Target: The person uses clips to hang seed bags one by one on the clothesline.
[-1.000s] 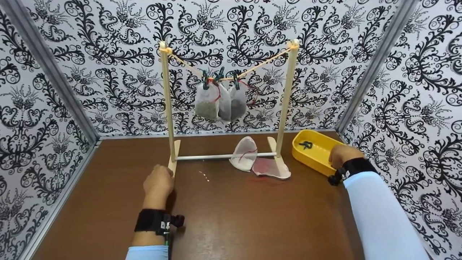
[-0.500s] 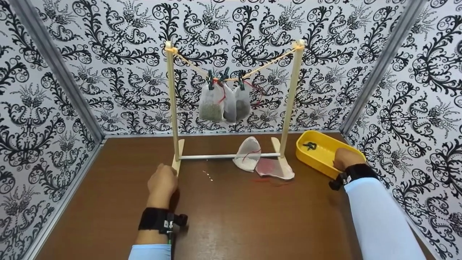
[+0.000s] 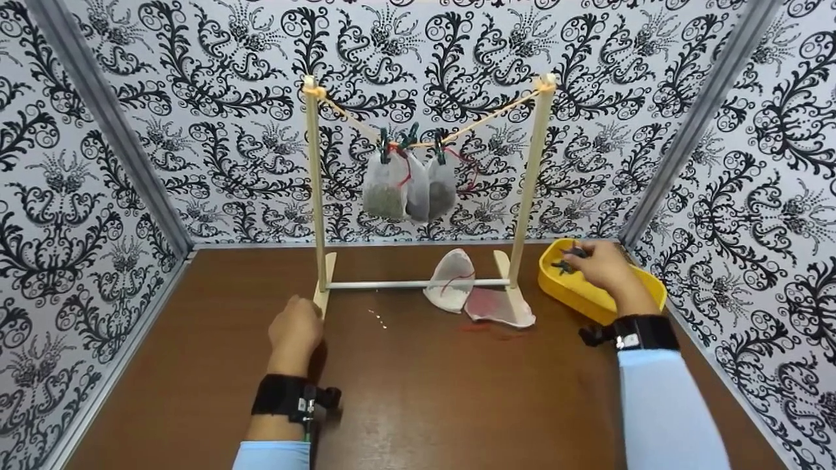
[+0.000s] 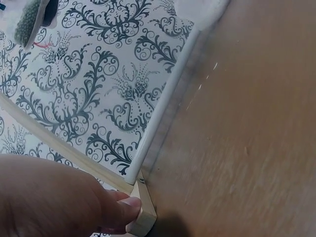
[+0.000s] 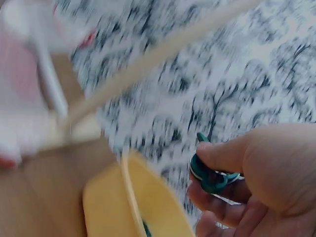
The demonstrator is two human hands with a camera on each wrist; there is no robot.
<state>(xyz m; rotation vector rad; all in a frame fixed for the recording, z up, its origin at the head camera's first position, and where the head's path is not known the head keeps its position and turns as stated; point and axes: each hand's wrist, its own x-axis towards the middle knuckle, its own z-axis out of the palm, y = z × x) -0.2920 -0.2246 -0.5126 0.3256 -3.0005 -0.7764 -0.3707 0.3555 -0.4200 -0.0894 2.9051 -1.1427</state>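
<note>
My left hand [image 3: 296, 333] pinches the front end of the wooden stand's left foot [image 4: 143, 217] between thumb and fingers. Above the yellow tray [image 3: 575, 297], my right hand [image 3: 604, 264] holds a dark green spring clip [image 5: 212, 173] between thumb and fingertips. Another dark clip [image 3: 563, 266] lies in the tray. From the sagging orange cord [image 3: 493, 116] of the stand hang several filled white mesh pouches [image 3: 384, 192], held by green clips [image 3: 384, 147]. Two more pouches lie by the stand's right foot: a white one [image 3: 449, 287] leaning up and a pinkish one [image 3: 499, 308] lying flat.
A white rod [image 3: 379, 285] joins the stand's feet low over the brown table [image 3: 418, 405]. The right post [image 3: 530, 183] rises between the pouches and the tray. Small pale crumbs [image 3: 377, 318] dot the table. Patterned walls [image 3: 248, 130] close in the back and sides.
My right hand has risen from inside the yellow tray and moved left, now with a green clip in its fingers. The left hand stays on the stand's foot. The head view has shifted slightly.
</note>
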